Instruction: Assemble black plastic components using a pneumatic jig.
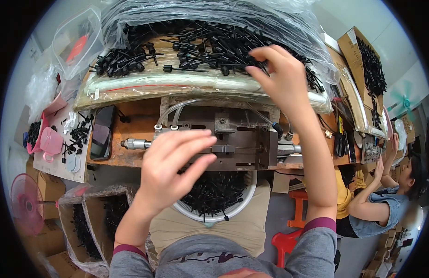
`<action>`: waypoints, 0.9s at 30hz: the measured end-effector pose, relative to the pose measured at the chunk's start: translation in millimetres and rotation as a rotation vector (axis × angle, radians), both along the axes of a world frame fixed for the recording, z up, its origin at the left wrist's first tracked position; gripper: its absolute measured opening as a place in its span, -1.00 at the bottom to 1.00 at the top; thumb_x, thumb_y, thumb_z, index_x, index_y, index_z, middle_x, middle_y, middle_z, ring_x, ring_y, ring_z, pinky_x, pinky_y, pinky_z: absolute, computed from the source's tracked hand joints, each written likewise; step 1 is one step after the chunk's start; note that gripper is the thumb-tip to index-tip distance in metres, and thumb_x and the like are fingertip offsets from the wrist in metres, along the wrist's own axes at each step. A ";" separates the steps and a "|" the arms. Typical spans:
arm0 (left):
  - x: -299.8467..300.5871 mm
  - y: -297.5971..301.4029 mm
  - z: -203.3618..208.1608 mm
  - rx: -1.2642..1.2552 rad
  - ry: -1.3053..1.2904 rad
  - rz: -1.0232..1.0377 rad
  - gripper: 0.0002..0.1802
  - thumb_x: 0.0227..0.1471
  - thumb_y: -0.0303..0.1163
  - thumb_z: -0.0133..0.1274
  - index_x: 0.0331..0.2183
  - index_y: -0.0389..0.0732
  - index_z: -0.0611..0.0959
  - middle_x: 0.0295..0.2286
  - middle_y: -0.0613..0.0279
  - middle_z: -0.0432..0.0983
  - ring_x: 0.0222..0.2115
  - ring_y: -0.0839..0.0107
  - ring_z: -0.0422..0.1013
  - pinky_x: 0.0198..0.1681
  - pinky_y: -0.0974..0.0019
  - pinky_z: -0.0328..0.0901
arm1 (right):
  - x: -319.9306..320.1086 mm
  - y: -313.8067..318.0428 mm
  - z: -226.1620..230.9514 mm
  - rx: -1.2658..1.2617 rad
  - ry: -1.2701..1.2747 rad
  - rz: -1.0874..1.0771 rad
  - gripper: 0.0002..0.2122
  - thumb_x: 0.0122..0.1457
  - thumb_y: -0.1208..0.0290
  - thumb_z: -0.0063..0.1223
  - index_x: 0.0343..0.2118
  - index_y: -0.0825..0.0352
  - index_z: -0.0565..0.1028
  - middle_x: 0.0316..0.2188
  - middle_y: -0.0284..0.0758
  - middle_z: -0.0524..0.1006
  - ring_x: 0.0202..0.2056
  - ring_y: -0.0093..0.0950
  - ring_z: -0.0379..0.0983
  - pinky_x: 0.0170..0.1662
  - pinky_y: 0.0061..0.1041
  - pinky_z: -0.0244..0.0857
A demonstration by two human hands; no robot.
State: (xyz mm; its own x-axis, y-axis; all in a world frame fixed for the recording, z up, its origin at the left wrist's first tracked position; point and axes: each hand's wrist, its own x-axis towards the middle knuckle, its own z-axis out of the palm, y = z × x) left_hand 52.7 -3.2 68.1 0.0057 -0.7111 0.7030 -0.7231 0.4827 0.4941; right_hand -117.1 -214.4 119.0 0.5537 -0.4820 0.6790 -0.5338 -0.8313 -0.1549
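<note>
My right hand reaches over the far ledge, its thumb and forefinger apart at the edge of a heap of black plastic parts with thin stems and knobbed ends. Nothing shows between those fingers. Over the left end of a dark metal fixture hovers my left hand, fingers stretched out and thumb apart. Its palm is turned away, so the inside is partly hidden. A thin rod lies across the fixture between its blocks. Below it, on my lap, a white tub holds many similar black parts.
Air cylinders and clear hoses flank the fixture. A phone and a pink cup are at the left. Bags of black parts stand lower left, near a pink fan. A co-worker sits at the right.
</note>
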 end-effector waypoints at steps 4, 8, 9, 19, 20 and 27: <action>-15.4 10.1 -7.7 0.014 -0.036 -0.054 -0.60 -0.24 -0.49 0.35 -0.22 -0.21 0.71 -0.21 0.15 0.62 -0.25 0.22 0.52 -0.12 0.20 0.38 | 47.6 -8.6 3.9 0.098 0.292 -0.243 -0.57 -0.08 0.48 0.24 -0.11 0.34 0.36 -0.30 -0.17 0.58 -0.19 -0.10 0.52 -0.19 -0.19 0.41; -18.4 23.6 -15.6 0.034 0.027 -0.096 -0.59 -0.23 -0.46 0.36 -0.21 -0.22 0.70 -0.21 0.16 0.62 -0.27 0.25 0.53 -0.17 0.25 0.38 | 65.9 -11.5 5.9 0.166 0.316 -0.333 -0.54 -0.09 0.53 0.21 -0.09 0.36 0.30 -0.30 -0.09 0.56 -0.14 -0.08 0.50 -0.16 -0.16 0.40; -18.3 25.6 -18.4 0.033 0.043 -0.098 -0.61 -0.22 -0.45 0.36 -0.22 -0.22 0.70 -0.22 0.17 0.62 -0.29 0.27 0.53 -0.20 0.26 0.39 | 67.9 -15.6 0.7 0.156 0.296 -0.335 -0.52 -0.09 0.52 0.23 -0.07 0.33 0.31 -0.23 -0.10 0.55 -0.10 -0.09 0.50 -0.14 -0.16 0.40; -14.8 38.5 -41.8 0.061 0.123 -0.140 -0.61 -0.19 -0.44 0.35 -0.22 -0.25 0.69 -0.24 0.15 0.63 -0.35 0.29 0.55 -0.32 0.34 0.39 | 50.3 -28.6 0.2 0.088 0.245 -0.183 -0.71 -0.10 0.43 0.24 -0.24 0.32 0.58 -0.22 -0.22 0.55 -0.13 -0.19 0.50 -0.08 -0.24 0.40; -14.8 39.8 -42.1 0.072 0.126 -0.141 -0.61 -0.19 -0.43 0.36 -0.22 -0.26 0.69 -0.24 0.15 0.63 -0.35 0.29 0.55 -0.32 0.34 0.39 | 48.3 -30.2 2.9 0.126 0.241 -0.191 -0.69 -0.09 0.42 0.22 -0.23 0.37 0.59 -0.25 -0.14 0.58 -0.14 -0.16 0.51 -0.05 -0.26 0.38; -14.8 39.9 -42.8 0.074 0.119 -0.137 -0.58 -0.20 -0.38 0.36 -0.20 -0.26 0.69 -0.24 0.14 0.63 -0.34 0.28 0.56 -0.32 0.33 0.40 | 39.8 -34.6 17.8 0.257 0.060 -0.122 -0.76 0.00 0.35 0.20 -0.32 0.40 0.54 -0.58 -0.27 0.53 -0.55 -0.50 0.44 -0.38 -0.47 0.30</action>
State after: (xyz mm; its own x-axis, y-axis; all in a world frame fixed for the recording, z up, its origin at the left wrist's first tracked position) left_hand 37.8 36.8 25.2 -0.0150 -0.7610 0.6486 -0.5873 0.5317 0.6102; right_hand -77.3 -249.0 136.8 0.5169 -0.6992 0.4940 -0.6417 -0.6984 -0.3171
